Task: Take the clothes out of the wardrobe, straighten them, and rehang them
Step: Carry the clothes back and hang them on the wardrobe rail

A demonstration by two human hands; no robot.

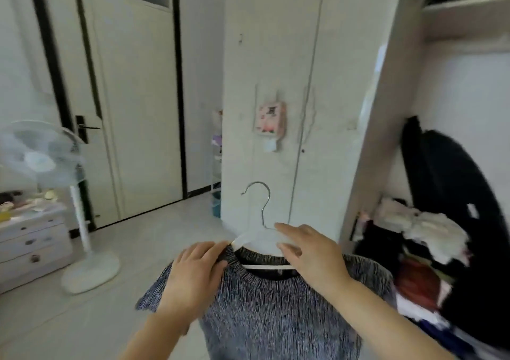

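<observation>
A knitted top (276,318) hangs on a white plastic hanger (256,239), held up in front of the wardrobe (270,56), just before its closed door. The knit is a dark blue-grey marl flecked all over with fine white. It has a ribbed round neck, short sleeves and a dark inside at the collar. The hanger's white bar shows through the neck opening, and its metal hook (259,194) stands upright against the wardrobe door. The left hand (193,274) has its fingers curled, pinching the collar at the shoulder farther from the wardrobe's open side. The right hand (311,255) nips the hanger's other arm between thumb and forefinger.
</observation>
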